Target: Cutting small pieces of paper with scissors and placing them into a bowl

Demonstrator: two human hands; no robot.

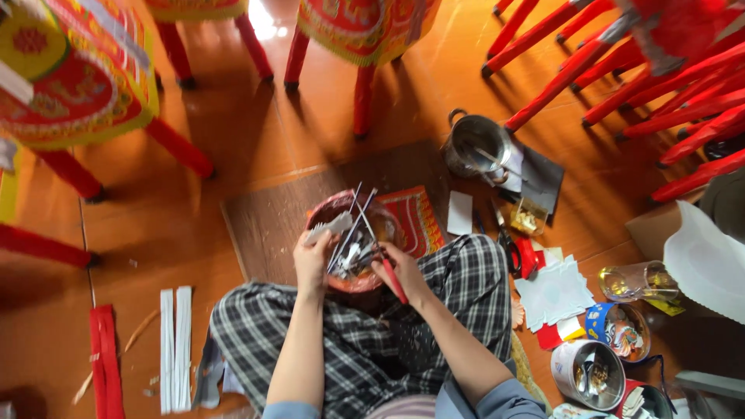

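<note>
Red-handled tool [393, 284] is gripped in the right hand [397, 268]; the left hand [312, 252] pinches a white paper strip [329, 226]. Both work over one reddish bowl [341, 208] held at the lap. Risk: thin sticks [353, 225] could spill if the bowl tips. Nearby: one metal pot [475, 145], two white strips [175, 348] on the floor.

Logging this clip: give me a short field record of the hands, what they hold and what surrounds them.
setting: person seated on an orange floor
left hand: holds a pale paper strip
right hand: grips a red-handled tool
between hands: reddish bowl of tools on the lap
right side: metal pot, tins, paper cutouts
left side: white strips, red strip
</note>
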